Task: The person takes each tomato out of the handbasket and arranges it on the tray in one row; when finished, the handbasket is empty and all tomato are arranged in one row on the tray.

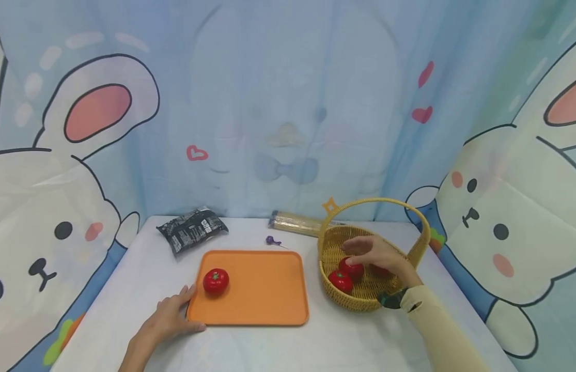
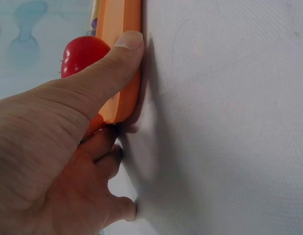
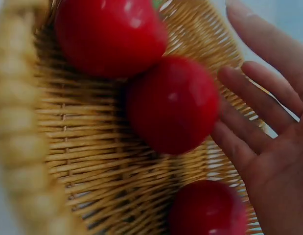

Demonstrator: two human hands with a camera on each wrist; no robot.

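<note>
A red tomato (image 1: 215, 281) rests near the left end of an orange tray (image 1: 264, 289). My left hand (image 1: 169, 316) holds the tray's near-left corner, thumb along the front edge and fingers at the left side; the left wrist view shows the thumb (image 2: 109, 66) against the rim. Over the wicker basket (image 1: 336, 299) on the right, my right hand (image 1: 373, 256) reaches in with its fingers extended and spread. Three red tomatoes (image 3: 173, 105) lie in the basket, one partly hidden under the hand in the head view. The fingers are beside the middle tomato; whether they touch it I cannot tell.
A black packet (image 1: 192, 230) lies at the back left of the white table. Behind the tray are a small purple-headed item (image 1: 271, 241) and a bundle of thin sticks in clear wrap (image 1: 294, 223). The basket's tall handle (image 1: 376, 200) arches over its opening.
</note>
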